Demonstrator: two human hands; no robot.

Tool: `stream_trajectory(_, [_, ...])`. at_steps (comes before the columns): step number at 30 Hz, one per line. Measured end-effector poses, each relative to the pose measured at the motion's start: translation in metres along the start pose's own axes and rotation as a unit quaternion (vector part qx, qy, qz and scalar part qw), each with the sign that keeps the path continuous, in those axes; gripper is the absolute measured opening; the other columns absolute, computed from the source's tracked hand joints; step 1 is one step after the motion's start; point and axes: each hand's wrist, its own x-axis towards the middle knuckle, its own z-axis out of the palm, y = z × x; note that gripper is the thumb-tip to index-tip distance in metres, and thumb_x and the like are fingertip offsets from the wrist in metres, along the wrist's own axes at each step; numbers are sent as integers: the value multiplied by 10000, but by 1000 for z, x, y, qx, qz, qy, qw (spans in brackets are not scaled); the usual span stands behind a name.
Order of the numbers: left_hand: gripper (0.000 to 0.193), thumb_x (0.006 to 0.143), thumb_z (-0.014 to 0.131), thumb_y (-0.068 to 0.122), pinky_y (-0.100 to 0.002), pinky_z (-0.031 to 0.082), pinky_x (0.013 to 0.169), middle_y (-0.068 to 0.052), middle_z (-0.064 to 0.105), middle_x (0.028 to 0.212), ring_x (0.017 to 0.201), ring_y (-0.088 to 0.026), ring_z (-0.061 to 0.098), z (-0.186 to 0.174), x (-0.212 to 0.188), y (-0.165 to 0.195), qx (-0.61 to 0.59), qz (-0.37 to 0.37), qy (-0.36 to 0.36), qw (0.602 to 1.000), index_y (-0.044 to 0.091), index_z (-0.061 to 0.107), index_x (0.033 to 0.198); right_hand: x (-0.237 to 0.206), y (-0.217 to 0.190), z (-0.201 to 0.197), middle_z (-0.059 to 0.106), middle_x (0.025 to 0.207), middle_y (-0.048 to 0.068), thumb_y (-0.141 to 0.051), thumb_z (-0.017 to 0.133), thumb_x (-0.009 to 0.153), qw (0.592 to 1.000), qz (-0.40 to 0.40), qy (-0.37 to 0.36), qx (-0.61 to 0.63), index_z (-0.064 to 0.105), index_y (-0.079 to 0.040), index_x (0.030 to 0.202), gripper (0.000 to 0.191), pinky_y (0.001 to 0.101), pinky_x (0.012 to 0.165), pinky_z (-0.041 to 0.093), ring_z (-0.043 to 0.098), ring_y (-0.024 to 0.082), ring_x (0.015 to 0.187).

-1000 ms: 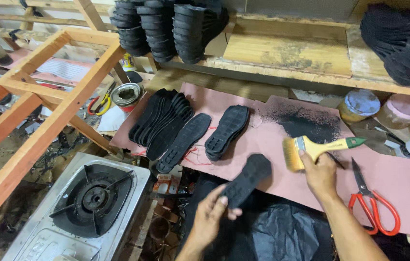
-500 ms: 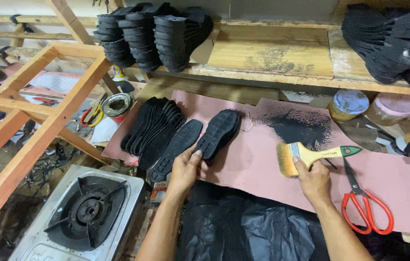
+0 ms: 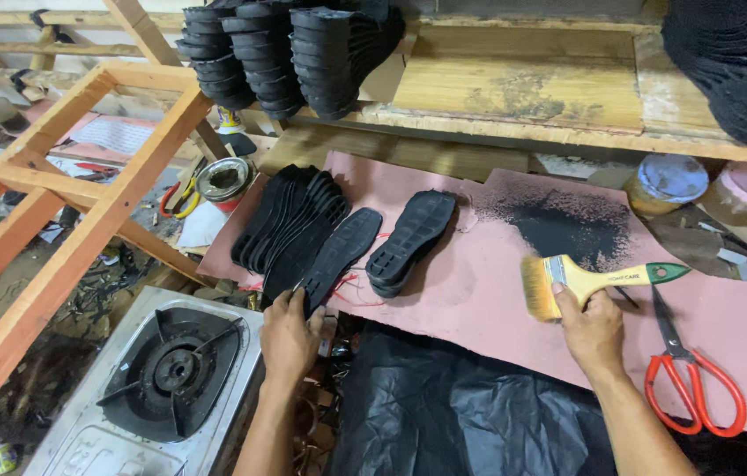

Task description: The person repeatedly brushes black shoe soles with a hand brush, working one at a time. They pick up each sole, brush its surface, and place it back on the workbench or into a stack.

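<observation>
Lower left of the frame: a single-burner gas stove (image 3: 162,379), beneath a slanted wooden frame (image 3: 82,220). Just right of the stove, the left hand (image 3: 289,339) is closed on the near end of a flat black shoe sole (image 3: 338,256), fingers curled around its edge. That sole lies at the right edge of a fanned row of black soles (image 3: 289,220) on the pink sheet (image 3: 479,282). A second pair of treaded soles (image 3: 413,234) lies just beside it, centre frame. Right of centre, the right hand (image 3: 594,330) grips the yellow handle of a flat paintbrush (image 3: 580,282), bristles pointing left over the sheet. Red-handled scissors (image 3: 691,379) lie at lower right.
</observation>
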Motion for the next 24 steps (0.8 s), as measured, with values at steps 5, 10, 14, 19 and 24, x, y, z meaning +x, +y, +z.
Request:
stream_trajectory(5, [433,834,793,294,-480,515,896,-203,708,1120,1017,-381,650,-4,7,-9,-46,-12,24,999,30,727,1170,-3,-1,-2,746,908,197,-415,701,937,1000,15,1,13,704,8,1060,440,437,755,528,728,333,839])
stream_trajectory(10, [323,865,792,274,-434,537,868,-176,744,979,943,-329,680,-42,24,5,-111,-27,87,990,15,769,1055,-3,-3,-3,743,921,203,-417,695,946,1000,-15,5,6,703,8,1079,445,438,763,528,725,334,862])
stream_trajectory(14, [243,948,726,260,-355,564,781,-113,759,960,856,-216,708,-69,26,18,-273,-110,148,944,25,746,1009,-2,-2,-2,747,926,195,-404,692,939,1000,-17,4,21,708,4,1082,433,435,769,532,733,323,861])
stream_trajectory(19, [206,963,721,219,-309,550,747,-87,725,1009,871,-156,671,-67,17,12,-308,-49,126,942,14,724,977,-2,1,-2,740,926,210,-406,693,956,1000,-10,-2,-3,705,9,1076,432,449,770,528,721,344,867])
stream_trajectory(24, [372,957,701,338,-390,477,616,-123,673,723,657,-218,581,-9,-20,-8,-335,-250,-150,896,-29,731,904,-1,4,-1,734,921,223,-424,700,951,1000,-19,14,-16,705,16,1055,452,460,770,524,710,370,866])
